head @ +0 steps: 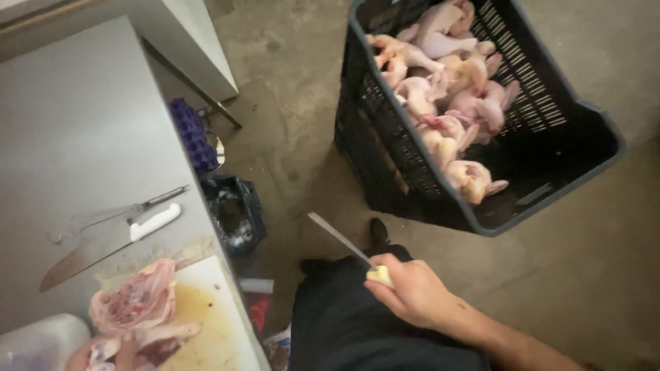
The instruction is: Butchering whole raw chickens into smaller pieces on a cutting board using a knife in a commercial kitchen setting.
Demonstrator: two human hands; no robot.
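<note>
I am holding a knife [342,240] in my right hand [412,292], low in the middle of the frame, my grip wrapped and pressing tight on its pale handle while the blade is pointing up and to the left, out over the floor and well apart from any meat. My left hand [124,347] is showing only in part at the lower left edge, resting against the opened chicken carcass [134,302] that is lying on the white cutting board [213,316]; I cannot tell how that grip is standing, since most of it is cut off. I am judging that I am between cuts, with one bird lying split on the board and the blade swung away from the surface [75,137]; the next move is calling for me to bring the blade back over the board and steady the carcass before pressing down. At the upper right a dark plastic crate [591,137] is sitting on the concrete floor, and it is holding a heap of whole plucked chickens [447,89] piled toward its far and left side, with its near right corner bare. On the surface at left a second knife with a white handle [113,244] is lying just beside a thin honing steel [130,209], both near the board.
</note>
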